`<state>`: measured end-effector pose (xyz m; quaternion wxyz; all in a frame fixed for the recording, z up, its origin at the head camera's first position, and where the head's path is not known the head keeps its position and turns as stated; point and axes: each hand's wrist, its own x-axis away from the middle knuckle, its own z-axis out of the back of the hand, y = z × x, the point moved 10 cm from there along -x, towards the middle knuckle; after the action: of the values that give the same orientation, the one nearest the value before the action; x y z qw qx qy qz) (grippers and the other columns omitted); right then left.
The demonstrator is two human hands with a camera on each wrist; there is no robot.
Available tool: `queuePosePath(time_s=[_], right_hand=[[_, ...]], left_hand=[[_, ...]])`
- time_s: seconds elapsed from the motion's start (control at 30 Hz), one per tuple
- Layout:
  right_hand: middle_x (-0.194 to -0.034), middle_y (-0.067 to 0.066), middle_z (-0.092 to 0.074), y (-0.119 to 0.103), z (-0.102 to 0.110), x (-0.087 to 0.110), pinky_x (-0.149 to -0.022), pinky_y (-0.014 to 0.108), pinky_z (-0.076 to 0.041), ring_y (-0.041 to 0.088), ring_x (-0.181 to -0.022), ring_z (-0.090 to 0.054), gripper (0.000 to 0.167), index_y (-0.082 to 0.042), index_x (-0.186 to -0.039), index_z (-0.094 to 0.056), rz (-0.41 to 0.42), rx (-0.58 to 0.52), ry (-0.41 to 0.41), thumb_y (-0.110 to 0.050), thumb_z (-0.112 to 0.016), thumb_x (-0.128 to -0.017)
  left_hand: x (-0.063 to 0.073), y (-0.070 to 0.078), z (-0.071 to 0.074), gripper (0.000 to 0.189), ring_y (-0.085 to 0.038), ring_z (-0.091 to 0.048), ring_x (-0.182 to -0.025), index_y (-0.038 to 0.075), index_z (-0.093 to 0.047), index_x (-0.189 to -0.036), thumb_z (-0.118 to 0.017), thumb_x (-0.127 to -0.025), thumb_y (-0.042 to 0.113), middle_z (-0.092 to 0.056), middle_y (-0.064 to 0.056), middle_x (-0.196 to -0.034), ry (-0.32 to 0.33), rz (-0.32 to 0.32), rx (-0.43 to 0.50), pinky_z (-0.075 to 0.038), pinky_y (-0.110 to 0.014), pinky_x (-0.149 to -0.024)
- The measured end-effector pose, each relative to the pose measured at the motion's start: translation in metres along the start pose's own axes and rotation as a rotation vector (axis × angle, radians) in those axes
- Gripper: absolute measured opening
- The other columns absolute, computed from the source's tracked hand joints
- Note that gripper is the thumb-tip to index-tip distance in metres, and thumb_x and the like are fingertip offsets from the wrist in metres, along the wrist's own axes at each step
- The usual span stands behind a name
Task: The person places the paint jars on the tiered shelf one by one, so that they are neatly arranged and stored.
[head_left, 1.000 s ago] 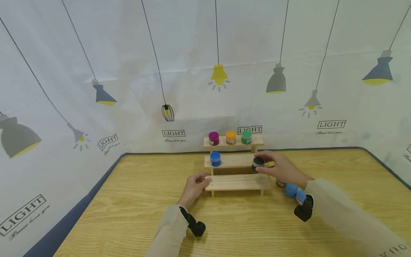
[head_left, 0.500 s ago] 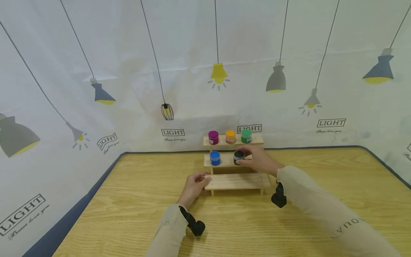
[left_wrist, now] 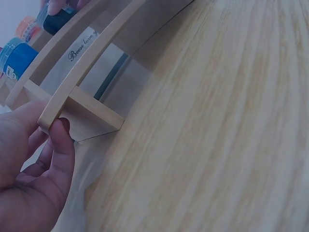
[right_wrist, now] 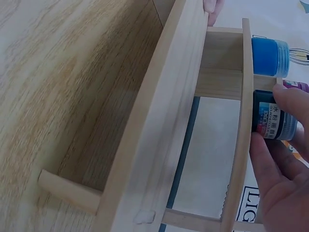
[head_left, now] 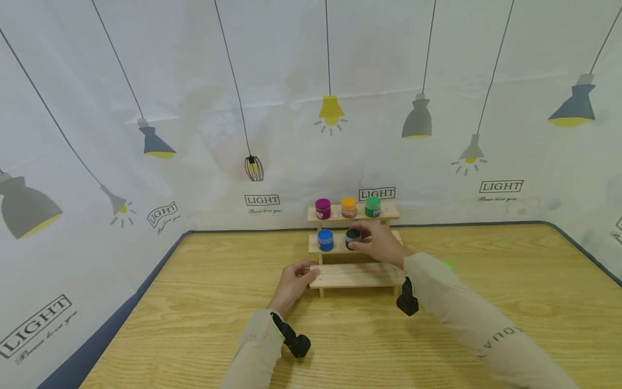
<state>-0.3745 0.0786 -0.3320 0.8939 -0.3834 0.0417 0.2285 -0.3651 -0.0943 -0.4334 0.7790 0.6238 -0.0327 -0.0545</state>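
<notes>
My right hand (head_left: 381,243) holds a black paint jar (right_wrist: 268,116) between thumb and fingers, its base at the middle shelf of a three-tier wooden stand (head_left: 359,275). Left of it on that shelf stands a blue paint jar (head_left: 325,240). The top tier carries a purple jar (head_left: 323,208), an orange jar (head_left: 349,207) and a green jar (head_left: 373,207). With thumb and fingers my left hand (head_left: 293,283) pinches the left end of the lowest shelf, as the left wrist view shows up close (left_wrist: 48,159).
Behind the stand rises a white cloth backdrop (head_left: 291,135) printed with lamps. A light green lid (head_left: 448,265) peeks out past my right sleeve, which covers the table there. The wooden tabletop (head_left: 194,324) spreads in front of the stand.
My right hand has carried the black jar leftward along the middle shelf, nearer the blue jar. The right sleeve now hides the jars that showed on the table. My left hand has stayed put.
</notes>
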Motion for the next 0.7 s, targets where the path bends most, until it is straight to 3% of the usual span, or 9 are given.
queuePosePath(time_s=[0.7], right_hand=[[-0.102,0.01,-0.056,0.0069,-0.0001,0.0003,-0.076,0.036,-0.046,0.022,-0.089,-0.055,0.043,0.0,-0.117,-0.052,-0.023,-0.042,0.011,-0.017,-0.066,-0.081]], left_hand=[[0.003,-0.001,-0.0006,0.034,-0.012,-0.049,-0.064,-0.001,-0.059,-0.111,-0.06,-0.085,0.02,-0.056,-0.005,-0.081,0.006,0.027,-0.012,-0.045,-0.026,-0.056]])
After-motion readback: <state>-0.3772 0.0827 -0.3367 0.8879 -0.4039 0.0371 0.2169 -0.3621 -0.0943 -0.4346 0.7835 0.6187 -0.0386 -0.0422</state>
